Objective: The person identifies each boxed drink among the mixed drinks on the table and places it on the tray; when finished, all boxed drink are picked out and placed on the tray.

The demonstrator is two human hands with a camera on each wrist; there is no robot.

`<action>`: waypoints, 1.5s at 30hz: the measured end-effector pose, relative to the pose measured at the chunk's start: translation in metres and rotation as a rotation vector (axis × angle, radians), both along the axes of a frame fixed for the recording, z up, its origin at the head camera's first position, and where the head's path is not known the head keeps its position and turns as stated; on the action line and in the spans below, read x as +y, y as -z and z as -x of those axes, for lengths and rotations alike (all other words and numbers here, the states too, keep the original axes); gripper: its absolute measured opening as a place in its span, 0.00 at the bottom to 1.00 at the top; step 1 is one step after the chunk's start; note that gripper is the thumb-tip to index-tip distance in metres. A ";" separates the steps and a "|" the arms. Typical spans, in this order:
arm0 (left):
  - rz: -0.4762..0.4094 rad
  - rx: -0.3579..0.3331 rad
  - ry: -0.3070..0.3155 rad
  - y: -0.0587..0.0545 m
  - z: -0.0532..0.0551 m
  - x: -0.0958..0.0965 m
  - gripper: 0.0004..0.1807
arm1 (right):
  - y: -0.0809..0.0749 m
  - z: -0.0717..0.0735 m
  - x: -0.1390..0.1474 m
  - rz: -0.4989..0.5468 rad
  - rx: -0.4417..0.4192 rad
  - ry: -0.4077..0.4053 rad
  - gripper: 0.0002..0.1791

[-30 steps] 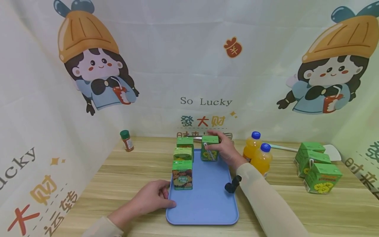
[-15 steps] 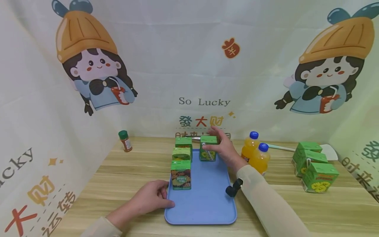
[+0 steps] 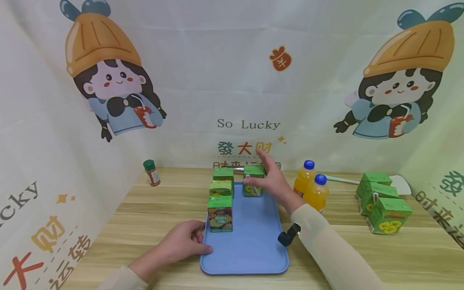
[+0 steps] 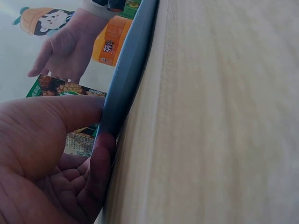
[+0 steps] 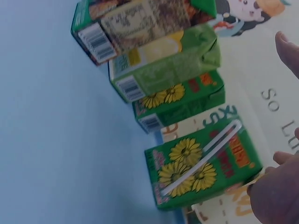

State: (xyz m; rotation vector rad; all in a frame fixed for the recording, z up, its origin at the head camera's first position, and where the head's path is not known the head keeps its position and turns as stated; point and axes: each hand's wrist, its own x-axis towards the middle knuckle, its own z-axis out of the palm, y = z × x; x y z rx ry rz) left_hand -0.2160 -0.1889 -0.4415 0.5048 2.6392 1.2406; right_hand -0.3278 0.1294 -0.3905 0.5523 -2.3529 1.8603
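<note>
My left hand (image 3: 183, 241) grips the left rim of the blue tray (image 3: 250, 251); in the left wrist view its thumb lies over the rim and its curled fingers are underneath. A green drink carton (image 3: 253, 192) with yellow flowers and a white straw stands at the tray's back right. Around that carton my right hand (image 3: 278, 184) is spread, its thumb in front and fingers raised behind. The right wrist view shows the fingers apart from the flower carton (image 5: 187, 151). Along the tray's left side, three cartons stand in a row, the nearest carton (image 3: 220, 219) having a fruit picture.
Two orange juice bottles (image 3: 316, 196) stand right of the tray. Farther right are three green cartons (image 3: 390, 217) and a spatula (image 3: 400, 185). A green-capped spice jar (image 3: 151, 174) is at the back left. A printed cloth (image 3: 203, 80) hangs behind the table.
My right hand's fingers have spread and lifted away from the flower carton, which stays in place on the tray. My left hand keeps its hold on the rim.
</note>
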 end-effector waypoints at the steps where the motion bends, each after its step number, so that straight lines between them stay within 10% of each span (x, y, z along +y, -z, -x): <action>1: 0.005 0.000 -0.002 0.000 0.000 0.000 0.39 | -0.002 -0.002 0.000 -0.003 0.012 -0.005 0.64; 14: -0.012 0.020 0.018 0.001 0.000 0.000 0.35 | -0.028 -0.038 0.012 -0.178 0.131 0.004 0.65; 31: -0.010 0.003 0.003 -0.001 0.000 0.001 0.38 | -0.048 -0.077 0.059 -0.136 0.353 -0.081 0.66; 45: -0.020 0.002 0.009 0.000 0.001 0.001 0.38 | -0.062 -0.100 0.117 -0.195 0.442 0.028 0.65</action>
